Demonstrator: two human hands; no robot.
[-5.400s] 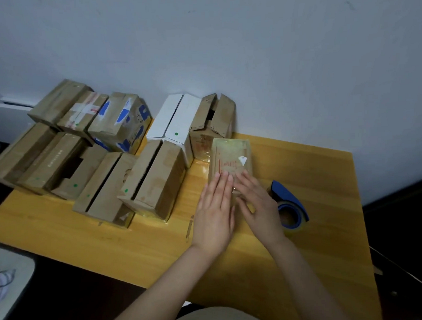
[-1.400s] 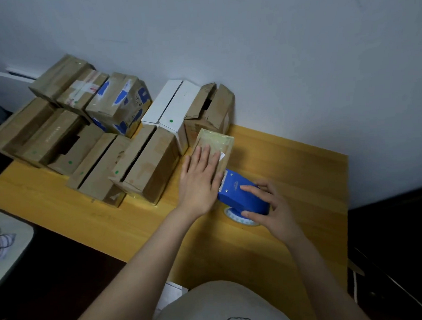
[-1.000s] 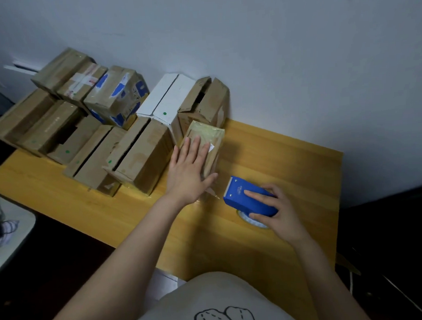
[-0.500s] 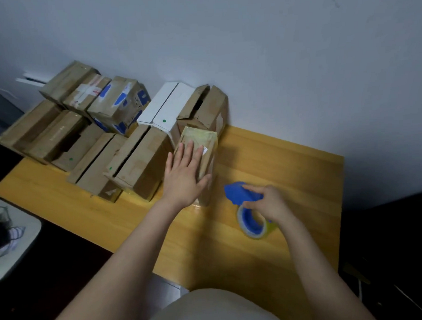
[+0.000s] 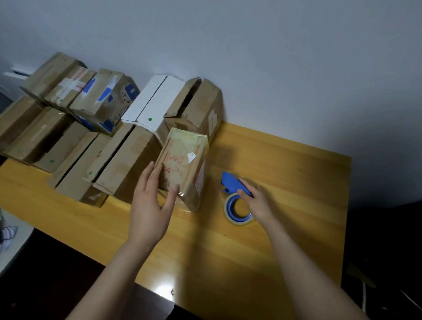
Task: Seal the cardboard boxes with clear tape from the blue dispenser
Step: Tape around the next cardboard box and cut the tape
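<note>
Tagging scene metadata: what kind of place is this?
Probably a small home or office packing corner: a yellow wooden table against a plain wall, small cardboard boxes piled along it, and a blue tape dispenser at the right hand.

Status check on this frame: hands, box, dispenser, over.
Left hand flat against taped box, stood on end. Right hand on blue dispenser lying on table, grip unclear. Bare table between them.
</note>
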